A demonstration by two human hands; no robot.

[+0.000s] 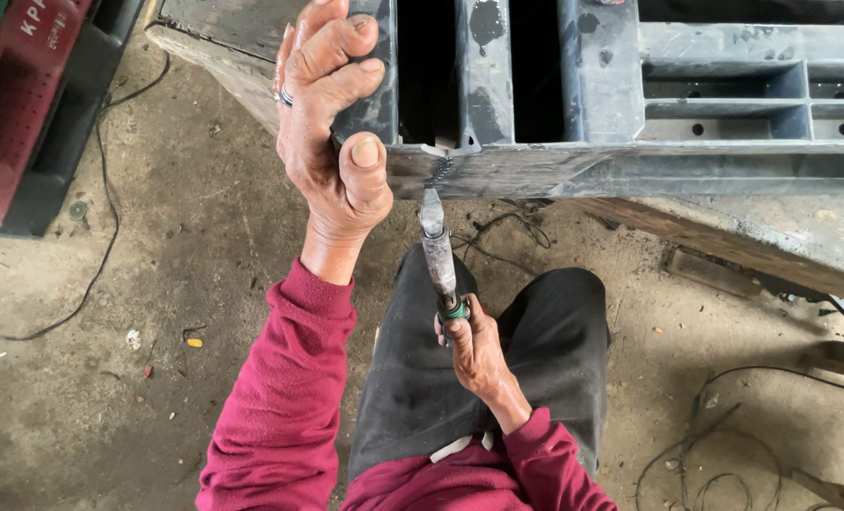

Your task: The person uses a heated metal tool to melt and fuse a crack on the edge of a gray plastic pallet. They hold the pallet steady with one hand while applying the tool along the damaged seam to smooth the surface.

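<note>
Gripping the grey pallet's (630,166) edge upper centre, left hand (332,123) sits beside the crack — right hand (474,350), fist closed, points the upright tool (436,251) at it.

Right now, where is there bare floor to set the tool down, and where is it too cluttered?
Bare concrete floor lies left of the maroon sleeve, bordered by the thin black cable and the red plastic crate. Right of the black-trousered knees, loose wires and wooden offcuts crowd the floor. The grey plastic pallet is gripped by the left hand.
</note>
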